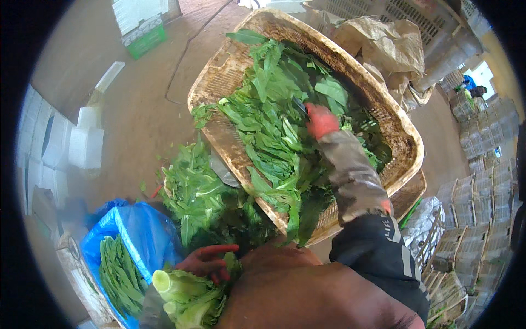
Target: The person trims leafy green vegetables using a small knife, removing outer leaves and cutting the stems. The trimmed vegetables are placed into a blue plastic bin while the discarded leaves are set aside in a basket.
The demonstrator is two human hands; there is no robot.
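Note:
My right hand (323, 121), in a red glove and blurred, is over the leaves in a big dirty plastic crate (224, 68). It grips a small knife (299, 105), whose dark blade points up and left; the handle is hidden. Long green leaves (267, 135) are heaped in the crate. My left hand (203, 263), also red-gloved, is low in the view by my body. Its index finger is stretched out, and the others curl by thick pale-green lettuce stalks (185, 288), which it cradles with the forearm. One cut stalk end faces up.
Loose leaves (195, 185) are piled left of the crate. A blue plastic bag (144, 230) holds leaves at lower left. White foam boxes (85, 144) stand farther left, stacked crates (476, 222) at right. A tan sack (382, 45) lies beyond the crate; a cable (183, 57) crosses the floor.

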